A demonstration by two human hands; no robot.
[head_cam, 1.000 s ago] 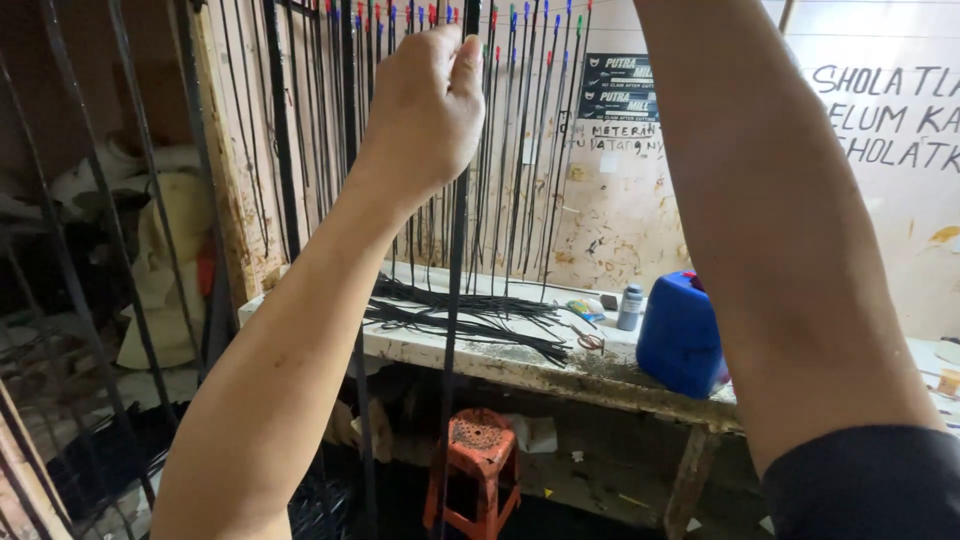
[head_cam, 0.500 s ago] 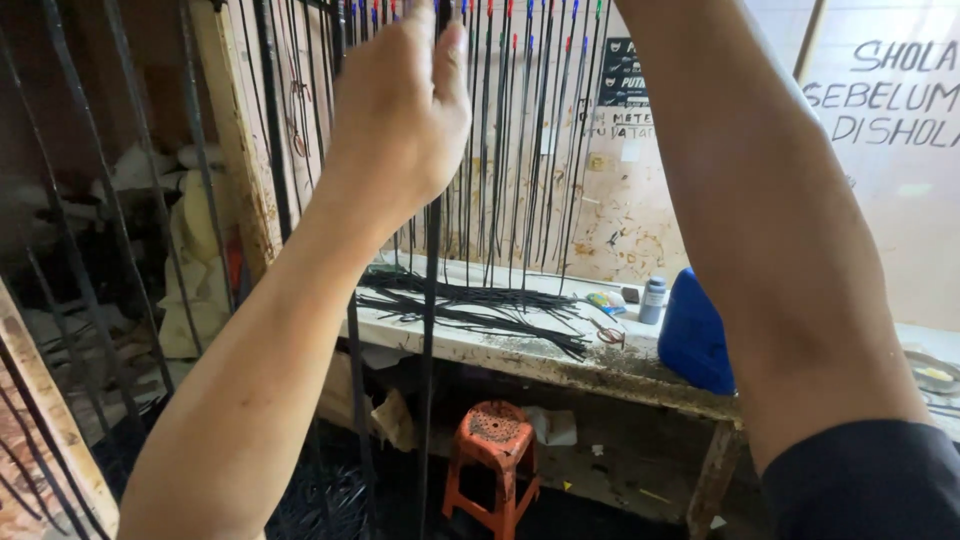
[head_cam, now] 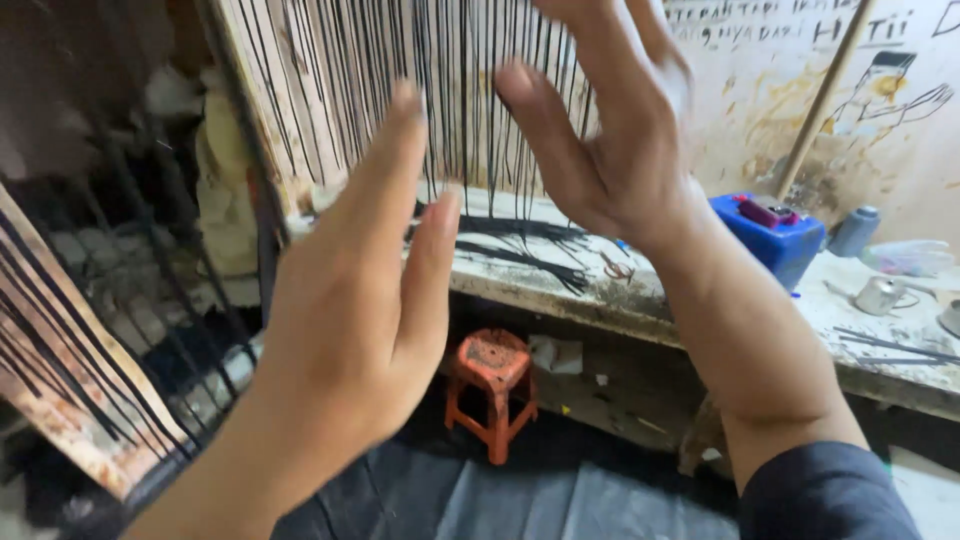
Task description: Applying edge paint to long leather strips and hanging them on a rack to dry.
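My left hand is raised in front of me with its fingers straight and together, holding nothing. My right hand is up beside it, palm facing the left hand, fingers spread and empty. Between and behind the hands hang many thin black rods against a worn wooden board. A loose bundle of black rods lies on the dirty workbench below them.
An orange plastic stool stands under the bench. A blue jerrycan, a small grey bottle and a metal cup sit on the bench at right. A wooden frame strung with black rods leans at left.
My left hand has let go of the black rod it gripped and dropped lower with fingers straight. My right hand has come down into view, open. The view has tilted down.
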